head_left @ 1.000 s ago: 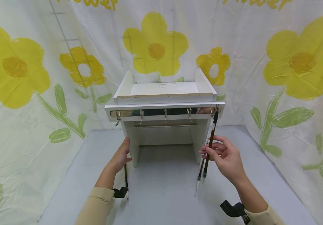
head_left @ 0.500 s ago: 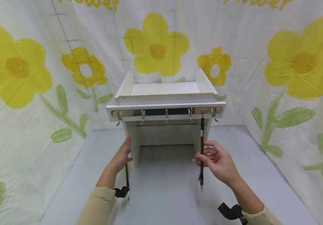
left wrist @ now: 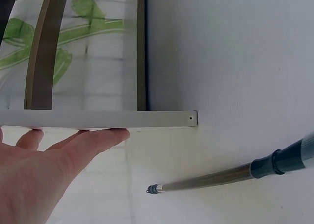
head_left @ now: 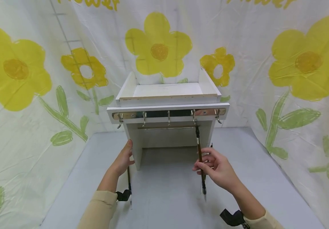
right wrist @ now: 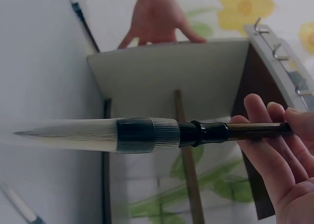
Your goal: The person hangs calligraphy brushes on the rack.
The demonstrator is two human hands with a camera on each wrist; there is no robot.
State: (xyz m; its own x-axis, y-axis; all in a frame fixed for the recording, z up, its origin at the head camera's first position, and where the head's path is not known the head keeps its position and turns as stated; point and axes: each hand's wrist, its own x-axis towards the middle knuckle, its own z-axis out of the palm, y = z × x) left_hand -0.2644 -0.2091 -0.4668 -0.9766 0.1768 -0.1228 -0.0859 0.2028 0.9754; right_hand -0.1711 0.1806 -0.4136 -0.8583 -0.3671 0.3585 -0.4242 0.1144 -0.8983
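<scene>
My right hand (head_left: 217, 168) pinches the brown handle of a calligraphy brush (head_left: 199, 146), which hangs nearly upright, white tip down. Its top loop is right at the fourth hook (head_left: 193, 117) from the left on a white shelf (head_left: 164, 101). In the right wrist view the brush's pale bristles (right wrist: 73, 135) and dark collar point away from the fingers. My left hand (head_left: 122, 159) presses extended fingers against the outer face of the shelf's left side panel (left wrist: 98, 118). Another brush (left wrist: 211, 177) lies on the table beside that panel.
A metal hook strip (head_left: 153, 114) runs along the shelf's front. A further brush (right wrist: 22, 204) lies on the table (head_left: 164, 197) on the right, partly hidden behind my right hand. A flower-printed curtain (head_left: 247, 105) hangs around the back and sides.
My right hand has moved left with the brush, from in front of the rightmost hook to the fourth hook, and the loop sits lower. My left hand stays at the panel.
</scene>
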